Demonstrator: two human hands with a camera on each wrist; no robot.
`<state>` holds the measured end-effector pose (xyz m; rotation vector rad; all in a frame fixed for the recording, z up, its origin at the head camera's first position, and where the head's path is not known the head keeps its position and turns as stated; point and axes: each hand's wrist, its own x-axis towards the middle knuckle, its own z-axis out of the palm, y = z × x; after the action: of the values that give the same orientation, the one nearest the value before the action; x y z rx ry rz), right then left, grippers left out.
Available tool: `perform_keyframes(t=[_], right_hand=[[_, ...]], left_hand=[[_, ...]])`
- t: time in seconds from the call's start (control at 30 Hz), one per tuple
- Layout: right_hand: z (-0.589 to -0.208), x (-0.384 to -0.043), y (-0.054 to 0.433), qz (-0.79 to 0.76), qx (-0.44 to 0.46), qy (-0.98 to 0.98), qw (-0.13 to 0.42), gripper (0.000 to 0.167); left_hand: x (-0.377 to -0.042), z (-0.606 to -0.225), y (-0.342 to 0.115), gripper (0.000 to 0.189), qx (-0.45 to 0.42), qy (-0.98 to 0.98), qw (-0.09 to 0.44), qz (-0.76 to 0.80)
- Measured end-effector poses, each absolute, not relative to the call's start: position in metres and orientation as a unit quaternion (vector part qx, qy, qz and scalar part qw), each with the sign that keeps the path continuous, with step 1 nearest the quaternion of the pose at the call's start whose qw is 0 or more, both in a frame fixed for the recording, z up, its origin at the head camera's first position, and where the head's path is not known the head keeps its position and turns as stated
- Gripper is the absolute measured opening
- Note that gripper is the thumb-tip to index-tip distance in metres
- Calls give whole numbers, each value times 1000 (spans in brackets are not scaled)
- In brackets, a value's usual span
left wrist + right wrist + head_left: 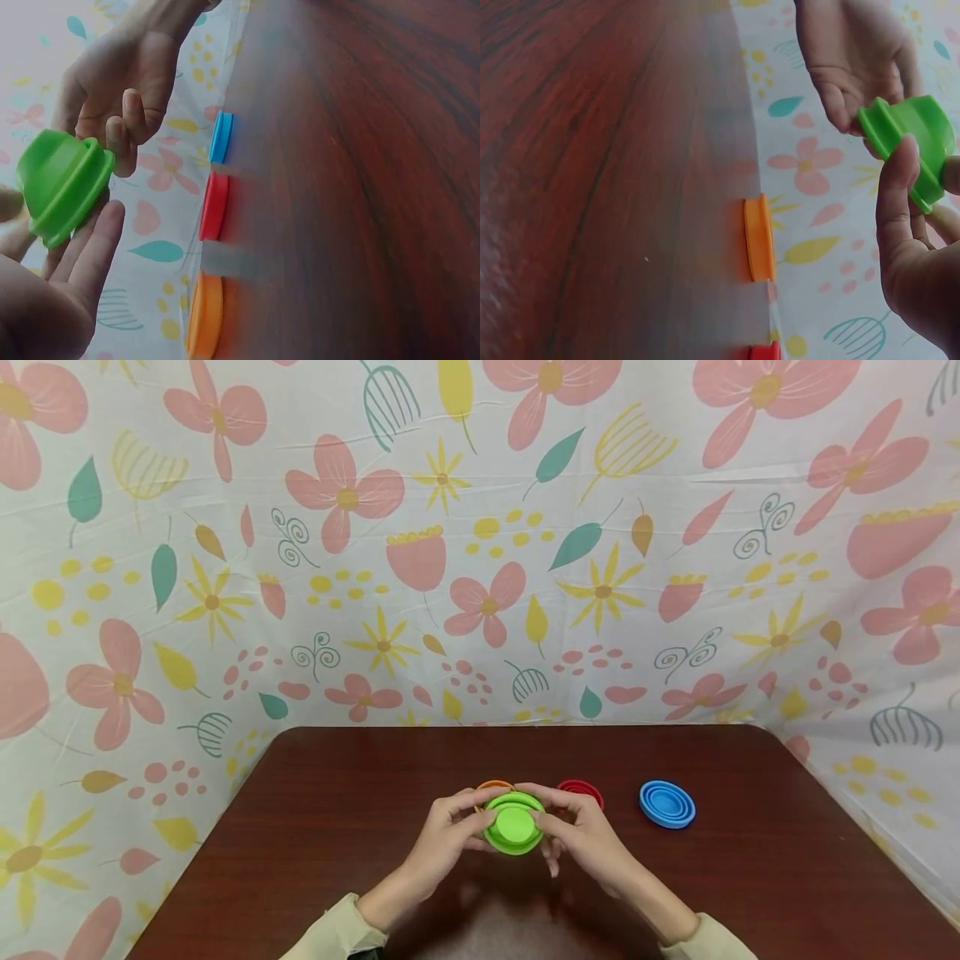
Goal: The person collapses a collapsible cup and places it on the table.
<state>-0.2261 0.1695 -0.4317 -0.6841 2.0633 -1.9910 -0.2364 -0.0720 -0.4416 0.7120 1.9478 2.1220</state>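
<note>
Both hands hold a green collapsible silicone cup [515, 823] up above the table, its base toward the head camera. My left hand [447, 827] pinches it from the left and my right hand [585, 831] from the right. The thumbs lie on the base while other fingers reach round the rim. From the side, in the left wrist view, the cup [64, 187] looks partly popped out, its base standing beyond the ringed rim. Behind the hands, an orange collapsible cup [495, 784] and a red one [581, 788] are partly hidden.
A blue collapsible cup [667, 804] lies flattened on the dark wooden table [360, 777], right of the red one. The orange, red and blue cups form a row. A flower-printed cloth [480, 527] hangs behind the table and along its sides.
</note>
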Motion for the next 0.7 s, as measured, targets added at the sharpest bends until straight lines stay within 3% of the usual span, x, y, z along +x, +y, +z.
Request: perform_keyframes(t=[0.27, 0.4, 0.7], right_hand=[[-433, -227, 169, -682, -217, 693, 92, 43], [-434, -225, 167, -686, -208, 692, 87, 44], [-434, -225, 166, -728, -225, 634, 129, 53]], left_hand=[[-238, -442, -75, 46, 267, 610, 104, 739], [-238, -443, -74, 44, 274, 619, 83, 731], [-238, -442, -67, 42, 243, 643, 60, 724]])
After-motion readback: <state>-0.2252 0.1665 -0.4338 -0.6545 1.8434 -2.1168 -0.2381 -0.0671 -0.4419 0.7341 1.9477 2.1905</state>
